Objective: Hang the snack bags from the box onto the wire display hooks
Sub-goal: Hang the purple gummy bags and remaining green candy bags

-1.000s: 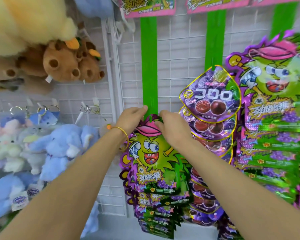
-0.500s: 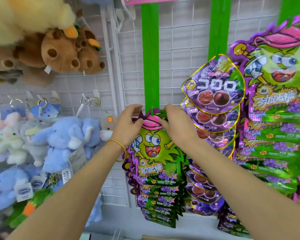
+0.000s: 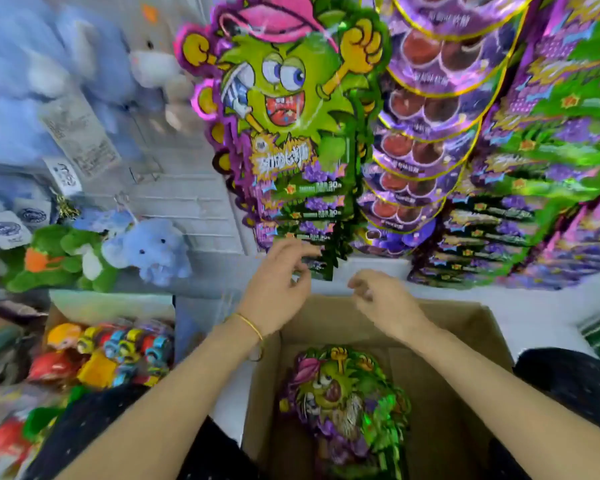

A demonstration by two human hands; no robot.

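A stack of green monster-shaped snack bags [image 3: 288, 109] hangs on the wire display at the top centre. Below it stands an open cardboard box [image 3: 465, 327] with more of the same snack bags [image 3: 343, 403] lying at its bottom. My left hand [image 3: 278, 289] hovers over the box's far left corner, fingers loosely curled, holding nothing, just under the lowest hanging bags. My right hand [image 3: 385, 303] hovers over the box's far rim, fingers relaxed and empty. The hook itself is hidden behind the bags.
Purple round snack bags [image 3: 426, 109] and more green-purple packs [image 3: 548, 161] hang to the right. Blue plush toys [image 3: 153, 251] and a green plush [image 3: 49, 258] hang at the left. A bin of colourful toys [image 3: 111, 348] sits lower left. My dark-clothed knees flank the box.
Both hands let go of the bag now hanging at the front of the stack and dropped down over the box. The view tilted downward, bringing the box in.
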